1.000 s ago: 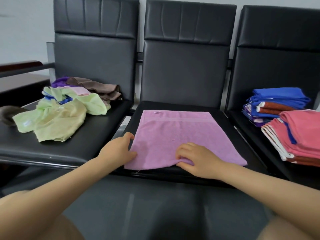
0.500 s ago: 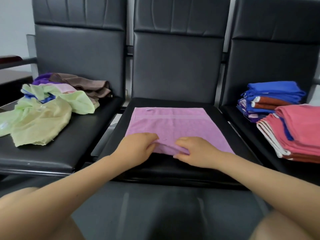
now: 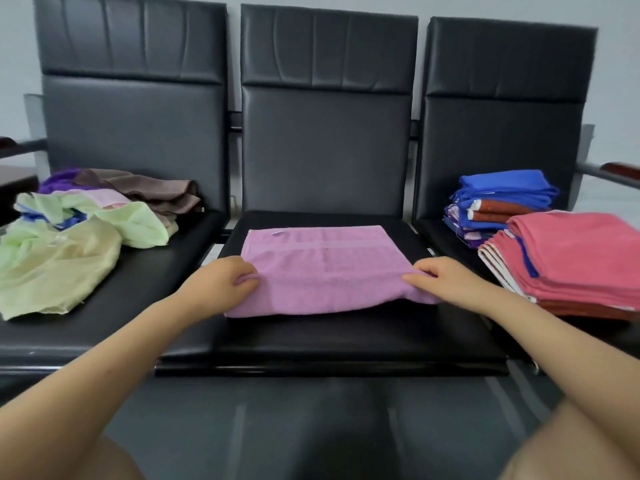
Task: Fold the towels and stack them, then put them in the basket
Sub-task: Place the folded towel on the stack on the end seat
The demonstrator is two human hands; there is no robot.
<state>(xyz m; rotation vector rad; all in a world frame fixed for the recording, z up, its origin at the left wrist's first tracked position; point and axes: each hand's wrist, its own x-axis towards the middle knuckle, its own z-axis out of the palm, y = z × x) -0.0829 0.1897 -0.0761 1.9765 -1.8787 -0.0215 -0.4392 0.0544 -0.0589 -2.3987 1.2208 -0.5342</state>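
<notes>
A pink-purple towel (image 3: 325,268) lies on the middle black seat (image 3: 346,337), its near part doubled over so a rounded fold faces me. My left hand (image 3: 221,282) pinches the folded layer at its left edge. My right hand (image 3: 446,277) pinches the same layer at the right edge. Unfolded towels (image 3: 79,233), light green, pink, brown and purple, lie in a loose heap on the left seat. Folded towels sit on the right seat: a coral-red stack (image 3: 575,261) in front and a blue and rust stack (image 3: 498,202) behind it. No basket is in view.
Three black padded chairs stand in a row against a pale wall, with armrests (image 3: 616,171) at both ends. Bare seat shows in front of the towel. My knees fill the bottom corners of the frame.
My hands moved from the middle of the towel's near edge out to its left and right sides. The near part now lies folded over the towel. The view shifted slightly.
</notes>
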